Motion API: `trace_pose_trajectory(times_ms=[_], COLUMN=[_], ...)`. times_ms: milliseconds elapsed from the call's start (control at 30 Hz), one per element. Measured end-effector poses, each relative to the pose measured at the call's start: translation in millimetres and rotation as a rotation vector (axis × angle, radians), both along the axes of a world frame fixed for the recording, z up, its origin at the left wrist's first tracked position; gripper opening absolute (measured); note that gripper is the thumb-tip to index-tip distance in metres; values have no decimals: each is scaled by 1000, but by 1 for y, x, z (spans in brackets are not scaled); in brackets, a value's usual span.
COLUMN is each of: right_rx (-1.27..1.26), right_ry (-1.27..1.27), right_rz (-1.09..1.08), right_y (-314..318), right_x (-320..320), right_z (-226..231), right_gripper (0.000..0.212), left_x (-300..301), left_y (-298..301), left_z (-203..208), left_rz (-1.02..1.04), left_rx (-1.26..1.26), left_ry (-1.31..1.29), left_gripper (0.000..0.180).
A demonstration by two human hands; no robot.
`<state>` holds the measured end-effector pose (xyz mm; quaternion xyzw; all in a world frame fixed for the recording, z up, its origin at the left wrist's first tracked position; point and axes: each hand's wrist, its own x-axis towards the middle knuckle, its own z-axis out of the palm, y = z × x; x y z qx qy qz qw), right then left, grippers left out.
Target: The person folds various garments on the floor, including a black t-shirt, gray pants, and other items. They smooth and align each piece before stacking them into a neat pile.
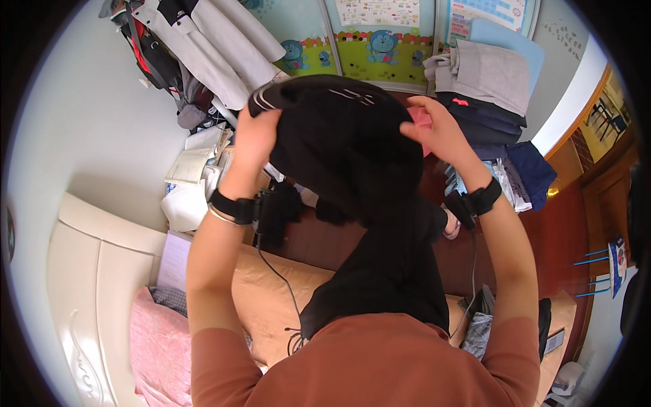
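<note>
A dark black garment [346, 136] is held up in front of me, bunched and hanging in folds above my lap. White stripes run along its upper left edge, and a few short white marks show near its top. My left hand [256, 139] is closed on the striped edge, its fingertips hidden behind the cloth. At the garment's right edge my right hand [439, 129] is closed, thumb towards the cloth. A pink piece [420, 123] shows between that hand and the black fabric; whether it belongs to the garment I cannot tell.
Folded clothes [481, 81] are stacked at the far right, with more garments [529, 173] beside them. Coats [203, 51] hang at the far left above papers [186, 176]. I sit on a bed [271, 271] with a pink pillow [159, 346]. Cables run from both wrist straps.
</note>
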<state>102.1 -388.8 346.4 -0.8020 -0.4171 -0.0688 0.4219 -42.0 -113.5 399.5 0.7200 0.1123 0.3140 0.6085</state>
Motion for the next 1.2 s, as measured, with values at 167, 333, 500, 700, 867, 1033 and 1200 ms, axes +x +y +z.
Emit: trace_pose_trajectory(times_ms=[167,333,500,700,867,1033,1200], right_rx=[151,278,692,437,272,155,-15], right_ry=[395,1109,995,773,538,229,47], right_rz=[174,145,298,198,370,138,-80], right_y=[8,48,28,-2,1,19,25], right_x=[0,7,32,5,-3,16,52], right_z=[-84,-101,-19,108,155,151,150], right_gripper=[79,47,42,38,41,32,28], left_x=[-3,-23,-50,-68,-65,-56,-55], left_y=[5,19,62,106,128,147,162], left_z=[51,78,87,71,76,67,57], left_rz=[-126,-120,8,122,87,114,71], left_rx=[-62,-11,59,76,294,246,337], left_ry=[-157,-171,-117,-122,-164,-129,-75], left_gripper=[19,21,24,28,30,23,20])
